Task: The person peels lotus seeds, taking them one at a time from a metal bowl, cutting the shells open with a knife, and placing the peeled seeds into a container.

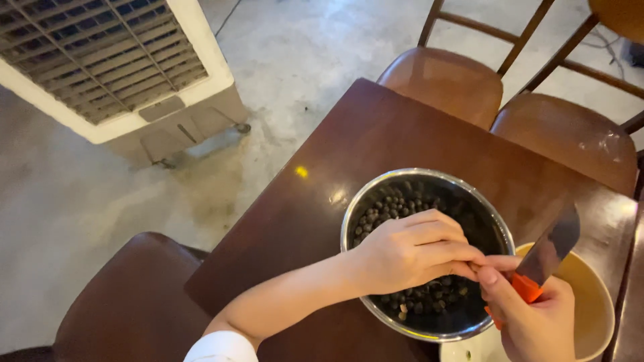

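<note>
A steel bowl (376,201) full of small dark round snails or seeds sits on a dark brown wooden table (349,147). My left hand (409,251) hovers over the bowl with its fingertips pinched together on something small that I cannot make out. My right hand (537,315) grips a knife (551,249) by its orange handle, blade pointing up and to the right. The fingertips of both hands meet above the bowl's right side. A yellow bowl (594,295) lies under my right hand.
Two wooden chairs (443,80) stand at the far side of the table, and a brown padded seat (127,302) is at the near left. A white air cooler on wheels (114,67) stands on the concrete floor at the upper left.
</note>
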